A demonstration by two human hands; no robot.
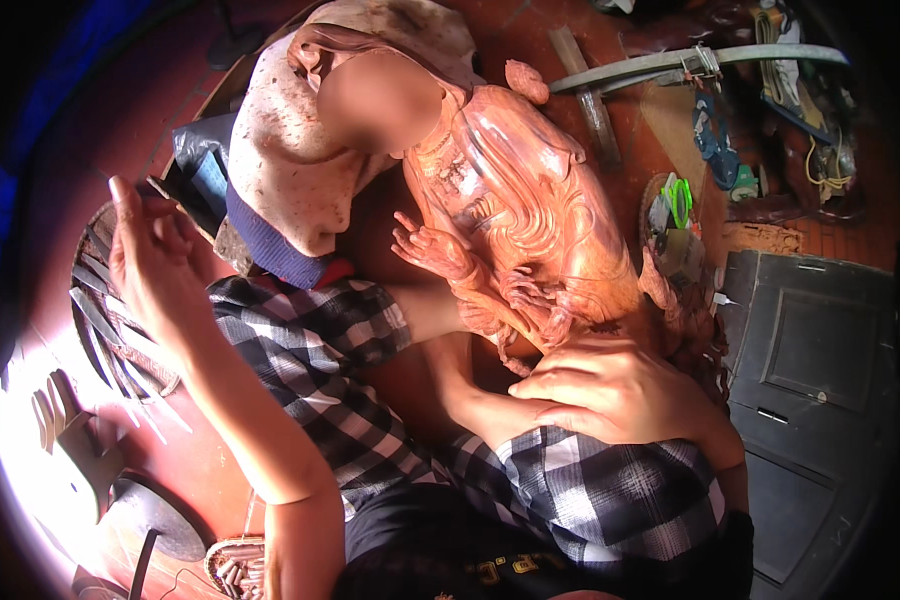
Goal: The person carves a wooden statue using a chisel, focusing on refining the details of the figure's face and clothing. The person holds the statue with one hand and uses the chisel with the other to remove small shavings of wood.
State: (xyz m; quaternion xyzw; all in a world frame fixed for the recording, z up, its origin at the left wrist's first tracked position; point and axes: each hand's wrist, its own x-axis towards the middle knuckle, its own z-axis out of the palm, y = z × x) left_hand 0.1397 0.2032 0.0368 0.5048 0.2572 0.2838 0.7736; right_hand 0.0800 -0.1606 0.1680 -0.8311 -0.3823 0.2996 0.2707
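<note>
A large reddish-brown carved wooden statue leans before me, its draped robe and one raised carved hand facing up. Behind its head bulges a pale, brown-spotted cloth cushion with a blue edge. My left hand is raised at the left, beside a round basket of long dark carving tools. One finger stretches up, others are partly bent, and I see nothing held. My right hand lies flat with palm down on my right knee in checked shorts, close against the statue's lower end.
Dark grey cabinet doors lie at the right. Green-handled scissors stand in a container past the statue. A curved metal bar crosses the far right. A small basket of short wooden pieces and a dark round disc sit lower left.
</note>
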